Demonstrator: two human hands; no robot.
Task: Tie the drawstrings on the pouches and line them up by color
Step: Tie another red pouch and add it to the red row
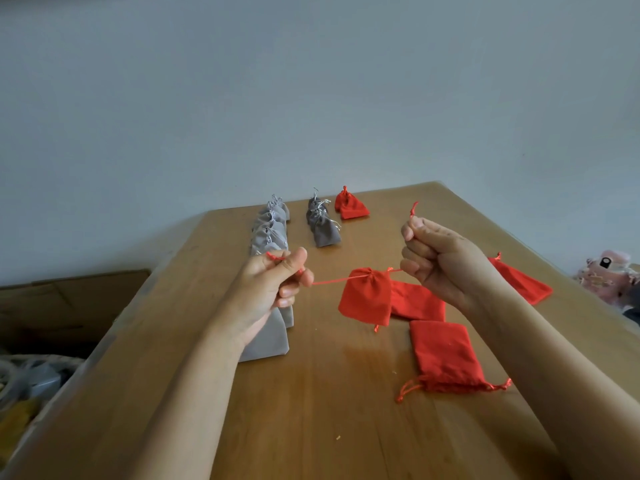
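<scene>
A red pouch [365, 296] is held in the air over the wooden table [311, 410], its gathered mouth up and its flat bottom down, so that the long axis stands almost upright with a slight tilt. Its thin red drawstring [332, 281] is stretched sideways out of the mouth, one cord to each side. The cloth looks soft and velvety, the shape roughly rectangular and puckered at the top.

The left hand [273, 282] is seen to the left of the red pouch and apart from it, with one cord pinched between thumb and curled fingers. The right hand [436, 258] is closed into a fist just right of the mouth, with the other cord gripped and its knotted end sticking up above the thumb.

Below and right of the red pouch, three loose red pouches [445, 358] are laid flat, the middle one partly hidden behind it. Far beyond it, tied red pouches [350, 206] are set at the back; left of those, a dark grey row [323, 226] and a light grey row [270, 230] are lined up. A cardboard box [69, 306] is seen far left, a pink toy [606, 275] far right.
</scene>
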